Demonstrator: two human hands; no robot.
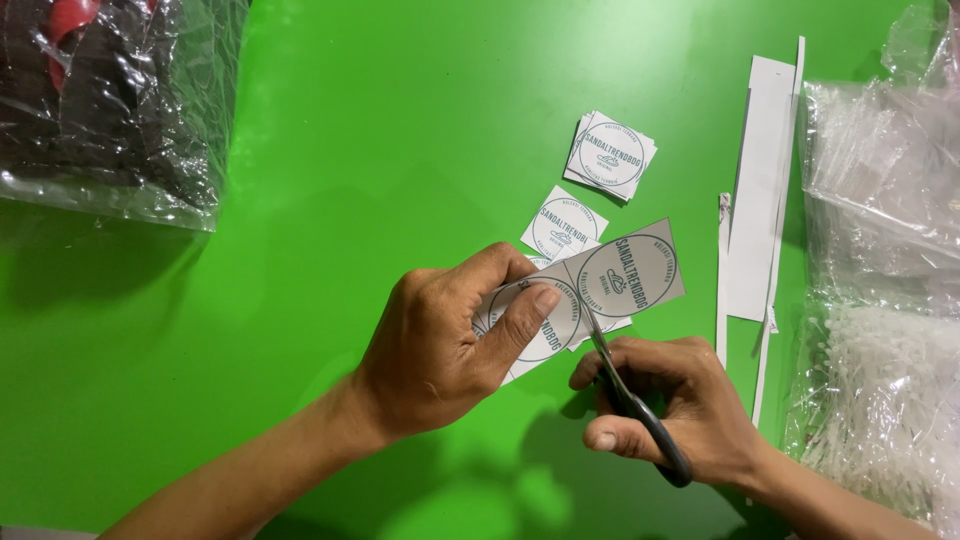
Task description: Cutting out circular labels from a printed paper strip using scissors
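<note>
Hands (440,335) on label strip (590,290), scissors (630,395)

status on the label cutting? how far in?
Done: a small stack of cut squares and a loose square lie on the green table; white trimmed strips sit to the right. In hand: the left hand holds a label strip while the right hand works scissors between two round prints. Left: at least those two labels.
</note>
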